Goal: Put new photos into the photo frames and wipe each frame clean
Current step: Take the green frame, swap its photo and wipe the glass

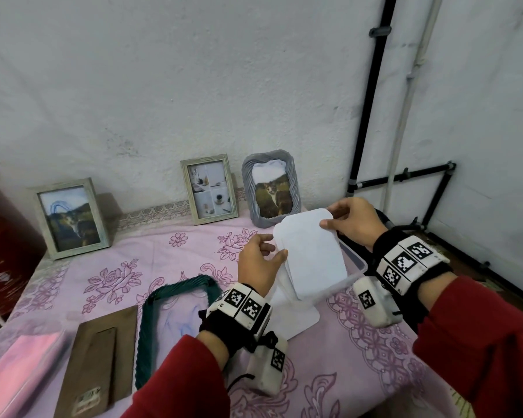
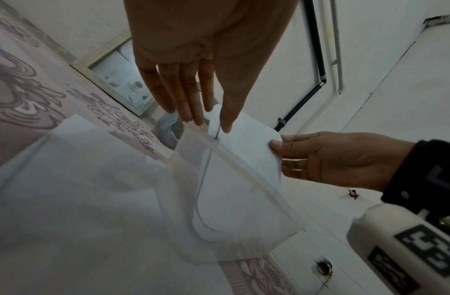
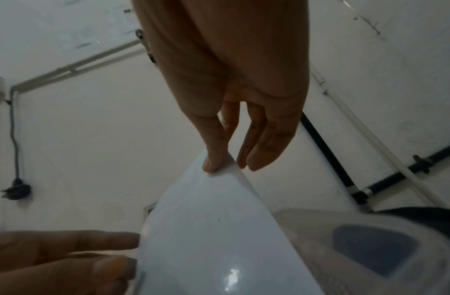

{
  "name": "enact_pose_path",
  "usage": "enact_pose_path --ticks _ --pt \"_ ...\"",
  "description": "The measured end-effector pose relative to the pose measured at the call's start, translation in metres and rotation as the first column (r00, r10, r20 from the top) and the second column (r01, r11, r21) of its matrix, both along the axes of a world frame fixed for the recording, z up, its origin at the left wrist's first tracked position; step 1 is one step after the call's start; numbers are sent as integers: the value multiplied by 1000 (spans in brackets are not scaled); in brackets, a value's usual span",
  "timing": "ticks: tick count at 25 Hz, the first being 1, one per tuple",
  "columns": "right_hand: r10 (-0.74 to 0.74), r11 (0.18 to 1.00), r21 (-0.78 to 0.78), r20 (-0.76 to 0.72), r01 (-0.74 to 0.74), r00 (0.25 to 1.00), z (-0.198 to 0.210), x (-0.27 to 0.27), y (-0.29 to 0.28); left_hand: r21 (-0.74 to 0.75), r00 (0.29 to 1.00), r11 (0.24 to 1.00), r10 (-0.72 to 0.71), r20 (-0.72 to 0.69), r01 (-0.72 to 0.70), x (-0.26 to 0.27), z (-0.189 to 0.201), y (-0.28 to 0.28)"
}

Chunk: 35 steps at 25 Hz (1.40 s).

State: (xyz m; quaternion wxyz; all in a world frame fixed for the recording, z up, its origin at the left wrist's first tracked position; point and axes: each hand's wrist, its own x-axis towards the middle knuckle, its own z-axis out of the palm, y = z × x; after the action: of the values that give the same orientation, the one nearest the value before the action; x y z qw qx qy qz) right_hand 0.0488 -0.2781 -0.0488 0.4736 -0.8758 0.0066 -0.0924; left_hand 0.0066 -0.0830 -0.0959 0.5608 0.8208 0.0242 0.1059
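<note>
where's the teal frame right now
In the head view the teal frame lies flat on the pink tablecloth at lower left, between the brown backing board and the left hand.

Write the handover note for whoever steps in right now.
Left hand: pinches the near left edge of the white photo sheets.
Right hand: pinches their far corner, over the clear plastic box.
Standing at the wall with pictures: two wooden frames and a grey frame.
Green frame lies flat and open on the tablecloth, its brown backing board beside it.
Left: pick a photo, fit it in the green frame, close it, wipe. I cannot tell which frames are already wiped.
</note>
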Motion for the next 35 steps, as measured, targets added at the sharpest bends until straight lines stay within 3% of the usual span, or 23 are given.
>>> enact_pose_path --ticks 8,11,19,25,29,35 --pt "44 999 -24 121 -42 992 25 -23 13 95 994 990 -106 -16 107 -11 8 7" --pt "50 998 -44 160 -43 986 35 -31 21 103 987 984 -152 43 147 -17 12 12" --pt "89 994 53 178 -100 980 67 -41 54 -220 983 972 -47 179 86 -28 39 37" --pt "234 952 171 125 -253 964 65 -48 106 -270 957 959 -8 290 89 -49 59 89" --pt "332 921 186 85 -342 940 55 -52 141 -174 969 980 -54 240 98 -59 62 134" --pt "476 876 148 -109 -460 873 24 -60 182 -219 993 973 91 79 -72 -73 36 183"
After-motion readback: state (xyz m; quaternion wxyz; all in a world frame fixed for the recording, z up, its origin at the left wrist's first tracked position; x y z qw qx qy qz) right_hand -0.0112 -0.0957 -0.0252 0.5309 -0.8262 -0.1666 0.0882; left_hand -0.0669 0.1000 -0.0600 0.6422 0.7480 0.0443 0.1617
